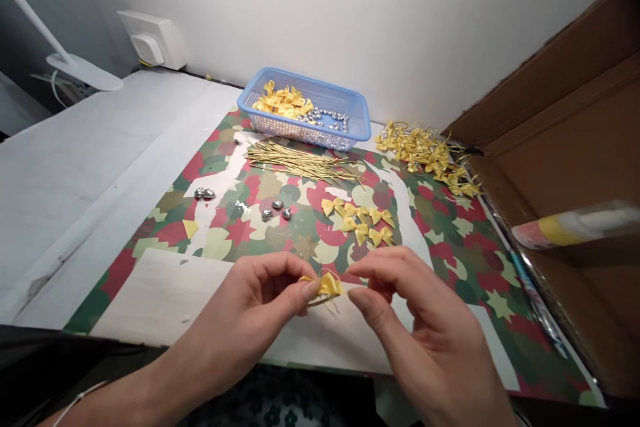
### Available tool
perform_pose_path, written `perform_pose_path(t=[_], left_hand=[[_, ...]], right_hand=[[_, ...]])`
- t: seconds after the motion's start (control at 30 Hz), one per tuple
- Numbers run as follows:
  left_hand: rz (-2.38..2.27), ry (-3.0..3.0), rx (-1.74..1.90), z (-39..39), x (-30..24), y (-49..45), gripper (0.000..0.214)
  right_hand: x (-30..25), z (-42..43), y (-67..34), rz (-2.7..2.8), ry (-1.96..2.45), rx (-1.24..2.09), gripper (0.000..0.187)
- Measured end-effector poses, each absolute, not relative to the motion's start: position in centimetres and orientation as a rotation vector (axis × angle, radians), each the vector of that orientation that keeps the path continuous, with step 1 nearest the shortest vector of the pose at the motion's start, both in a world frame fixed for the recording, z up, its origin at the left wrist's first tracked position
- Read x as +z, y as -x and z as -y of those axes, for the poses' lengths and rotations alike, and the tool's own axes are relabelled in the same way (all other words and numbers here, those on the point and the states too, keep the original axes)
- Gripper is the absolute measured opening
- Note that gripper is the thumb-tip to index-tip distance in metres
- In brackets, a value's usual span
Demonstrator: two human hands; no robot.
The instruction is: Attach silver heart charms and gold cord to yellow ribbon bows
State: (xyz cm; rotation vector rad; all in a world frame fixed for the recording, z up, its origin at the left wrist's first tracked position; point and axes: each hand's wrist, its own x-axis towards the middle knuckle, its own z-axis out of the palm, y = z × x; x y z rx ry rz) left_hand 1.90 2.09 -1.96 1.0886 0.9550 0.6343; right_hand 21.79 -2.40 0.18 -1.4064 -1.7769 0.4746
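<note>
Between the thumb and forefinger of my left hand [273, 297] is a yellow ribbon bow [331, 285] with a thin gold tie around it. My right hand [415, 327] is just right of the bow, thumb and forefinger apart, with nothing seen between them. Beyond my hands lie several loose yellow bows [361, 217]. Silver bells [277, 205] sit left of these bows, and further silver bells [205, 193] lie more to the left. Farther back is a bundle of gold twist ties [300, 161].
A blue basket [367, 121] by the wall holds yellow bows and silver beads. A pile of tied bows [425, 153] lies right of it. A cardboard box [565, 100] borders the right side, a tube [575, 225] near it. A lamp base [90, 73] stands back left.
</note>
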Motion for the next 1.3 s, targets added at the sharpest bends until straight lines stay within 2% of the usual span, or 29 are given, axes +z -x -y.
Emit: perform_pose_path(t=[0.17,0.27,0.4,0.53,0.6,0.67,0.83,1.03,1.2,1.3], left_hand=[[-0.932,-1.175,0.592,-1.7,-1.6,-1.9,0.028],[-0.918,-1.175,0.596,-1.7,-1.6,-1.8,0.027],[-0.854,-1.126,0.573,-1.9,-1.8,-2.1,0.022],[-0.772,-1.040,0.521,-1.9,-1.8,-2.4,0.027],[-0.744,-1.002,0.513,-1.7,-1.7,-2.3,0.026],[-0.723,-0.976,0.486,-1.6,-1.7,-2.1,0.024],[-0.699,-0.953,0.459,-1.4,-1.6,-2.0,0.021],[-0.702,-0.918,0.428,-1.1,-1.4,-2.1,0.020],[-0.734,-0.876,0.458,-1.3,-1.4,-1.6,0.030],[-0.790,-0.893,0.495,-1.6,-1.4,-1.5,0.028]], right_hand=[[1.7,0.5,-21.3,1.888,1.411,0.841,0.018],[1.9,-0.5,-21.0,1.913,1.375,0.849,0.025],[2.6,-2.2,-20.2,1.737,1.318,0.818,0.022],[3.4,-4.9,-19.0,1.426,1.146,1.390,0.020],[3.5,-6.4,-18.5,1.348,1.085,1.568,0.024],[3.4,-7.9,-18.2,1.326,1.084,1.563,0.027],[1.8,-12.0,-18.7,1.314,1.261,1.312,0.033],[-1.2,-15.0,-21.8,1.258,1.407,1.100,0.028],[0.4,-10.1,-23.8,1.322,1.416,1.116,0.012],[2.1,-4.3,-24.3,1.544,1.421,1.110,0.014]])
